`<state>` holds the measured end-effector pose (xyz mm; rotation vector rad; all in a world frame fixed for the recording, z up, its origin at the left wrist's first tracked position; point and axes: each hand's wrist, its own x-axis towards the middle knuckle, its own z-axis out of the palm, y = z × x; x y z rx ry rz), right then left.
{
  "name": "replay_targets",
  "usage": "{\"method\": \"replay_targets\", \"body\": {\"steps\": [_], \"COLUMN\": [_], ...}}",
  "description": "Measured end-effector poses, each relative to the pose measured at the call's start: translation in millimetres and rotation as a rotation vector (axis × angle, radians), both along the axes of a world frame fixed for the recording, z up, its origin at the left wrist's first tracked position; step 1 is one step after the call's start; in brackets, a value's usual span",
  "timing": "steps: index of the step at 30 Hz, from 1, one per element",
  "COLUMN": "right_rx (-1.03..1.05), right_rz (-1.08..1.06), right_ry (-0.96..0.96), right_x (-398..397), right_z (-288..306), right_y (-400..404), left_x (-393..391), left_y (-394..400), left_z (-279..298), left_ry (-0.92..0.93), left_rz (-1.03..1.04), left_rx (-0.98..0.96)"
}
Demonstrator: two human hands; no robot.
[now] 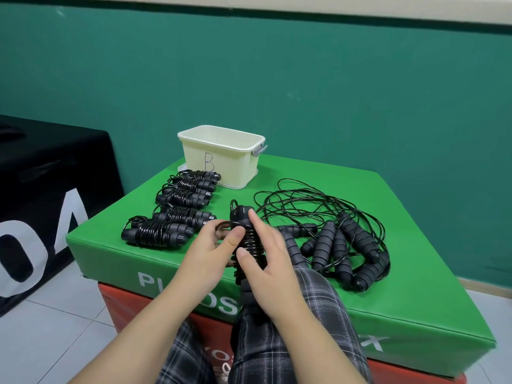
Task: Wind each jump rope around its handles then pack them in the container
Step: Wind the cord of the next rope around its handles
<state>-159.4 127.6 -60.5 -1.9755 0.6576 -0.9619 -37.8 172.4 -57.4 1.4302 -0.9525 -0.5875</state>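
step: mid-wind on one jump rope (248, 239), centre of frame, cord already coiled round its paired handles

left hand (213, 245): pinching the last loose loop of cord beside the bundle

right hand (270, 261): fingers wrapped round the handles, holding them steady

done pile (177, 209): five wound ropes lined up left of centre

still to do (332, 234): tangled heap on the right

container (221, 155): cream tub marked B, upper centre; can't see inside it

next: probably tuck that end loop in tight so it doesn't spring loose

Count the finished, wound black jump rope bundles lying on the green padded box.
5, in a row left of centre: nearest bundle, second, third, fourth, farthest beside the cream plastic container. A sixth is in the hands, unfinished.
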Motion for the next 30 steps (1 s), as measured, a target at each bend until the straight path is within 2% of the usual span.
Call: {"method": "replay_targets", "body": {"steps": [3,5,7,9,13,20,24,30], "right_rx": [-0.116,-0.133,-0.121,-0.092,0.057,0.052,0.013,0.017], "right_rz": [-0.040,-0.016,0.015,0.031,-0.038,-0.124,-0.148,-0.242], "right_ry": [0.038,0.050,0.040,-0.007,-0.183,-0.240,-0.229,-0.277], "right_x": [2.4,1.5,-0.3,0.4,2.8,4.3,0.9,0.8], "right_z": [-5.2,-5.2,-3.9,-3.3,-6.4,-10.7,-13.1,-9.4], "right_y": [-3.7,-4.1,-3.9,-3.4,-6.7,-7.4,-3.6,-1.4], "left_x": [1.9,3.9,2.5,-2.3,-18.2,-42.4,-45.2,-43.3], "left_y": [-1.8,0.3,2.3,3.2,0.4,0.6,-2.2,-1.1], "left_z": [-2.8,-6.3,-6.8,-5.2,-2.5,2.4,7.0,5.1], "left_ry": [-0.051,-0.080,-0.034,0.032,0.253,0.531,0.442,0.453], "left_rz": [0.058,0.108,0.158,0.160,-0.025,-0.085,-0.050,-0.080], "left_rx": [0.028,0.050,0.039,-0.007,-0.131,-0.127,-0.034,-0.079]}}
